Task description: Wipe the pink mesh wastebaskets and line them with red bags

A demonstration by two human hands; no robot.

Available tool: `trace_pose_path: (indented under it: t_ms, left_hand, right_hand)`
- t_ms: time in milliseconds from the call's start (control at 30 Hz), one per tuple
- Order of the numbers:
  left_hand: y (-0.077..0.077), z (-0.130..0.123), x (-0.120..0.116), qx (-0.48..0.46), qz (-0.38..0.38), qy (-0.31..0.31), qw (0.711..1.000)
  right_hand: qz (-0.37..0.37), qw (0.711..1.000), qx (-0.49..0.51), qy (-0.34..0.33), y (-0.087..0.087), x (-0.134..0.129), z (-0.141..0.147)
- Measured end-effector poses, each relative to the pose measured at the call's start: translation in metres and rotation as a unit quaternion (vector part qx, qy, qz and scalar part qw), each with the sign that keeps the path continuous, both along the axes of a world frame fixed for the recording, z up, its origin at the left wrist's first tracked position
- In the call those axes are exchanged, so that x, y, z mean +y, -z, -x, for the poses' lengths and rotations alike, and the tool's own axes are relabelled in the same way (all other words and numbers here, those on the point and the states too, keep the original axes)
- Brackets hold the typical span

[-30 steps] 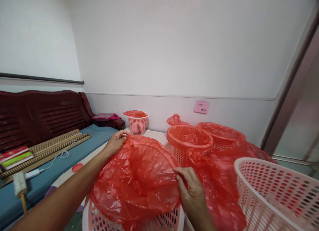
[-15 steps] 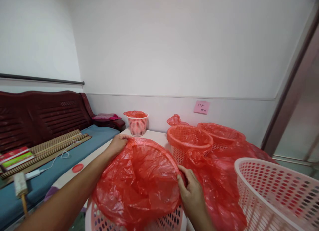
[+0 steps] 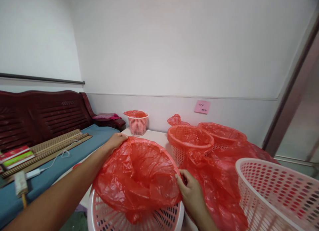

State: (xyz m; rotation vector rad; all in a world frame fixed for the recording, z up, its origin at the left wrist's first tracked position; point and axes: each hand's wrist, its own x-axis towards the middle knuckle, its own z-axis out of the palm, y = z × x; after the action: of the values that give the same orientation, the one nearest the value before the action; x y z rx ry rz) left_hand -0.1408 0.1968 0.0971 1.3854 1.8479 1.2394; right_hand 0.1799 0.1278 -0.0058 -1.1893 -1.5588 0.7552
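A red plastic bag point(image 3: 139, 177) lies spread over the mouth of a white perforated basket point(image 3: 117, 217), whose near rim and inner wall show beneath it. At the bag's far left edge, my left hand point(image 3: 117, 139) is closed on the plastic. My right hand point(image 3: 190, 189) pinches the bag's right edge between thumb and fingers. The bag's middle sags inward, and a fold hangs down at the near side. Just right of my right hand, more loose red plastic point(image 3: 214, 181) is heaped.
Bag-lined baskets stand behind: a small one point(image 3: 138, 124), a middle one point(image 3: 178, 154) and another point(image 3: 221, 133). An unlined white basket point(image 3: 261, 194) stands at right. Left is a wooden bench point(image 3: 37, 114) with a slatted mat point(image 3: 59, 148) and a power strip point(image 3: 21, 183). A pink note point(image 3: 202, 106) is on the wall.
The bag's near edge has risen slightly, baring more of the basket's inside. My left hand has shifted a little up and left; both hands keep their hold.
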Motion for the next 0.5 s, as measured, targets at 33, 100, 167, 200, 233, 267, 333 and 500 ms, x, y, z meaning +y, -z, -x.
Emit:
trace_pose_path:
  t_ms: [33,100,167,200,233,267,333,500]
  left_hand:
    - [-0.004,0.002,-0.004,0.000,0.000,-0.004,1.000]
    - [-0.010,0.007,-0.014,-0.003,-0.008,-0.021,1.000]
    - [-0.012,0.012,-0.027,-0.005,-0.017,-0.036,0.999]
    - [-0.012,0.014,-0.034,-0.003,-0.019,-0.037,0.999]
    - [-0.011,0.016,-0.041,0.000,-0.020,-0.034,0.999]
    - [-0.009,0.016,-0.047,0.006,-0.019,-0.028,0.999]
    - [-0.005,0.016,-0.058,0.021,-0.018,-0.005,1.000]
    - [-0.001,0.011,-0.068,0.013,-0.004,0.054,0.998]
  right_hand:
    - [0.005,1.000,0.012,-0.005,0.001,0.001,0.000]
    - [0.014,0.999,0.051,-0.009,0.004,0.005,-0.002]
    - [0.026,0.995,0.099,-0.005,0.010,0.008,-0.004]
    - [0.034,0.992,0.119,-0.002,0.013,0.009,-0.005]
    - [0.039,0.990,0.134,0.000,0.016,0.010,-0.005]
    - [0.043,0.989,0.145,0.001,0.018,0.011,-0.005]
    - [0.040,0.987,0.156,0.002,0.019,0.011,-0.003]
    - [0.033,0.986,0.165,-0.003,0.015,0.008,0.001]
